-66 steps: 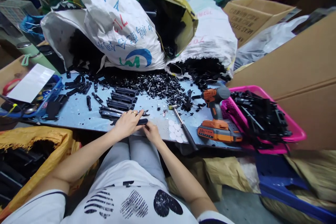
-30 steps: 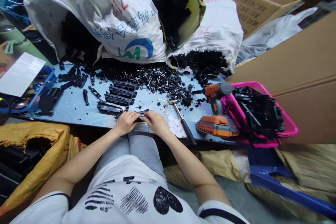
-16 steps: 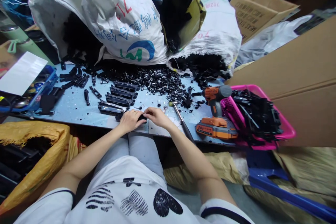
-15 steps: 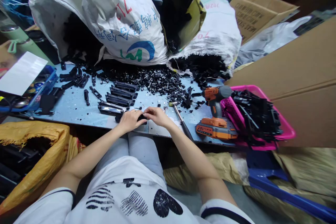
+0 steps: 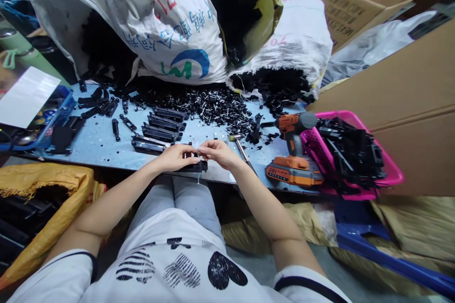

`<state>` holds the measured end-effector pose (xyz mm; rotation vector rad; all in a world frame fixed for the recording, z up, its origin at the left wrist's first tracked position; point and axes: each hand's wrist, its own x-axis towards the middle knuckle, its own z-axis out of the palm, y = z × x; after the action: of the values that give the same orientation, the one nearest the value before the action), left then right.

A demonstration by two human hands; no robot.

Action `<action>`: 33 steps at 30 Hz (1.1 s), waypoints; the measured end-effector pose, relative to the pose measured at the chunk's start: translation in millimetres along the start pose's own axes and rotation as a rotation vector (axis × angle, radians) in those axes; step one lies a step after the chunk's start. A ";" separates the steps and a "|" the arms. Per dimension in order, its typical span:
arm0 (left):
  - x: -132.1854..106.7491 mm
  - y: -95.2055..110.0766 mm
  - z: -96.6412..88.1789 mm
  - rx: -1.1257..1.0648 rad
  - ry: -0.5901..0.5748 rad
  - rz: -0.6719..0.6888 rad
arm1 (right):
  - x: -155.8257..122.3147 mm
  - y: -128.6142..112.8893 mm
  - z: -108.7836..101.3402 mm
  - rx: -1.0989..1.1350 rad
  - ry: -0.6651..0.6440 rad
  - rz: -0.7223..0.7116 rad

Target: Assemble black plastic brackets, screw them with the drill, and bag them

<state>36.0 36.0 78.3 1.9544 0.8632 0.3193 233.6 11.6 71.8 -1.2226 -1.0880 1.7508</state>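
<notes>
At the front edge of the table, my left hand (image 5: 177, 157) is closed around a long black plastic part (image 5: 195, 167). A thin metal pin (image 5: 198, 180) points down below that part's right end. My right hand (image 5: 217, 153) pinches at the top of the same end, its fingertips meeting my left fingers. What sits in that pinch is too small to name. Just behind my left hand lie several similar black parts (image 5: 161, 133) in a row. A hammer (image 5: 244, 149) rests to the right of my right hand, its handle partly hidden by my forearm.
Small black pieces with metal pins (image 5: 216, 106) are heaped behind my hands, before large white sacks (image 5: 170, 23). To the right stand an orange cordless drill (image 5: 293, 151) and a pink basket (image 5: 393, 177) of black parts. A blue basket (image 5: 69, 106) is at left.
The black part's right end has come into view between my hands, with the metal pin now showing below it. My right hand has shifted slightly right. The camera view has moved a little.
</notes>
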 end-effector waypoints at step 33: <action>1.9 -11.8 10.0 -0.004 -0.014 -0.018 | 8.8 13.7 -14.5 -0.318 -0.031 -0.111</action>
<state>37.6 34.3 63.0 1.9422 0.8703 0.2963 243.6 17.6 53.4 -1.2968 -1.4667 1.5568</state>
